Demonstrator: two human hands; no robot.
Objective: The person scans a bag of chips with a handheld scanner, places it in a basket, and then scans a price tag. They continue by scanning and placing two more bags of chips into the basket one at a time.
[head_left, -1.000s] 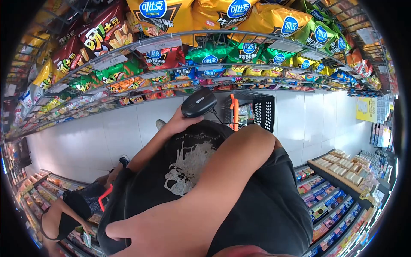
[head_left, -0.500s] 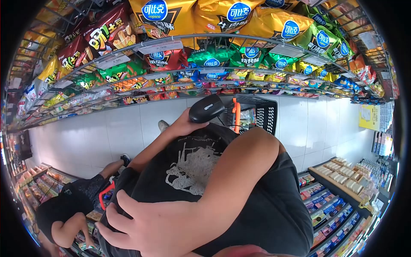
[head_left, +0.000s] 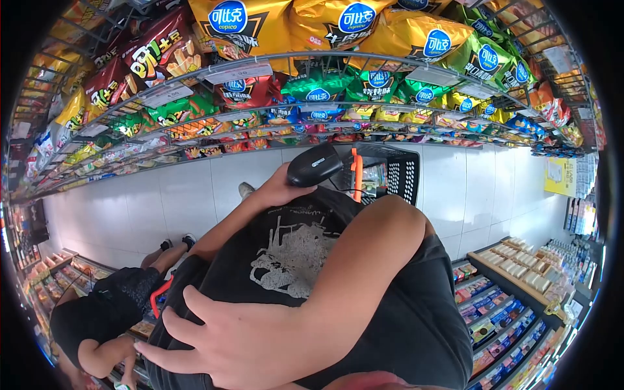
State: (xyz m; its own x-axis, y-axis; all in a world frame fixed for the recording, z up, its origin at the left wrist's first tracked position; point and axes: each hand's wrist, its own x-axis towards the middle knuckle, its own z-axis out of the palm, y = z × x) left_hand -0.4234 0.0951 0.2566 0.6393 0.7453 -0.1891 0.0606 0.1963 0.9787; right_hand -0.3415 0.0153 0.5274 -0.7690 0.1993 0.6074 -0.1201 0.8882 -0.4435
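My left hand (head_left: 287, 189) is closed around a black handheld barcode scanner (head_left: 314, 165), held in front of my belly. A thin dark cable runs from the scanner towards a black shopping basket (head_left: 404, 174) with an orange handle (head_left: 357, 175). Across my chest lies my right forearm, its elbow out to the right. My right hand (head_left: 237, 338) is near my left shoulder, over my black T-shirt (head_left: 403, 312) with a pale print, fingers spread and holding nothing. The palm side is hidden.
Wire shelves full of chip bags (head_left: 325, 29) rise ahead, with price tags (head_left: 239, 71) along their edges. A pale tiled floor (head_left: 188, 205) lies between. At lower left a person in black (head_left: 97, 318) bends beside a red handle (head_left: 159, 294). Low shelves of packaged goods (head_left: 497, 322) stand behind right.
My right hand's fingers have shifted slightly and look more spread. The person at lower left has moved a little, and both their shoes now show. The scanner stays almost still in my left hand.
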